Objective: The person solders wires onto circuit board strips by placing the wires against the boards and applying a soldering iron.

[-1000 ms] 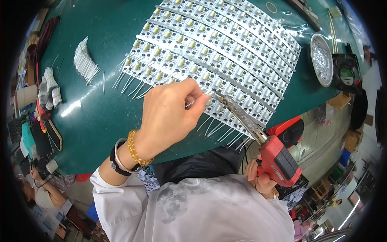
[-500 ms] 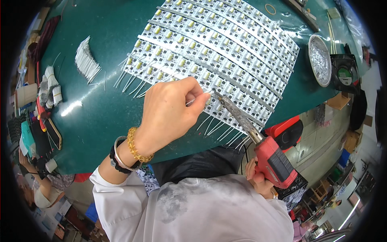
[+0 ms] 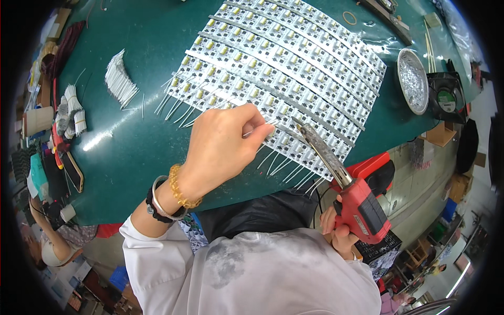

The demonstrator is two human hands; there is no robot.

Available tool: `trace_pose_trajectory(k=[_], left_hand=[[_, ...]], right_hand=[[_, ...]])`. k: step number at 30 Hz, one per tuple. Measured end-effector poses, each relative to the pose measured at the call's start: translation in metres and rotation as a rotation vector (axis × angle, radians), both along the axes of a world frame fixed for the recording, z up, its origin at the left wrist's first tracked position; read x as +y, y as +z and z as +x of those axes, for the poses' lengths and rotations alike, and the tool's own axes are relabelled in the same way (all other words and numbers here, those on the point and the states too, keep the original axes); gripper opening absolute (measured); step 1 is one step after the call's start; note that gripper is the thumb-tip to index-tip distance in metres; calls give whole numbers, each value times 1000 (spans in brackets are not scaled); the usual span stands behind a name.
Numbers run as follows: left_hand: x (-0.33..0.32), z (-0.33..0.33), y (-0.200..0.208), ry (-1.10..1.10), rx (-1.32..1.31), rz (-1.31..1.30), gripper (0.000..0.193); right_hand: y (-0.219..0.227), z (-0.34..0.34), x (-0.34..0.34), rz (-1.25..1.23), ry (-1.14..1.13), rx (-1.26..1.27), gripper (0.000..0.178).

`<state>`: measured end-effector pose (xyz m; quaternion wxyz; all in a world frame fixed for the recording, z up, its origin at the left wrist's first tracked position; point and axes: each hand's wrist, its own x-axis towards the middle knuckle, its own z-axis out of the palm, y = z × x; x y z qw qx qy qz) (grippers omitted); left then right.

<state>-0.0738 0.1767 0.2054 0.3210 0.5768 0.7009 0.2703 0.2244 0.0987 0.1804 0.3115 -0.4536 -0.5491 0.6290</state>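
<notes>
A large white panel of small circuit boards (image 3: 294, 68), crossed by metallic strips, lies on the green table. Short white wires (image 3: 178, 107) stick out along its near edge, on both sides of my left hand. My left hand (image 3: 220, 144) is over that edge, thumb and forefinger pinched on a thin white wire (image 3: 270, 122). Low on the right, my right hand (image 3: 340, 231) grips the handle of a red soldering gun (image 3: 362, 212). The gun's dark tip points up and left above the panel, a little right of my left fingertips, and looks apart from the wire.
A pile of cut white wires (image 3: 121, 80) lies left of the panel. To the right stand a metal dish (image 3: 412, 81) with silvery contents and a black fan (image 3: 447, 97). Wire bundles (image 3: 74, 113) and a phone (image 3: 72, 172) sit far left. Another person's arm (image 3: 46, 226) shows there.
The soldering gun's tip has drawn back to the right, away from my left fingertips. My left hand keeps its pinch at nearly the same place on the panel.
</notes>
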Motion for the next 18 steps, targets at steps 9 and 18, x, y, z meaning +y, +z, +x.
trace_pose_trajectory(k=[9, 18], left_hand=[[-6, 11, 19, -118, 92, 270, 9], [-1, 24, -7, -87, 170, 301, 16]], right_hand=[[7, 5, 0, 5, -46, -1, 90], [-12, 45, -18, 172, 56, -166, 88]])
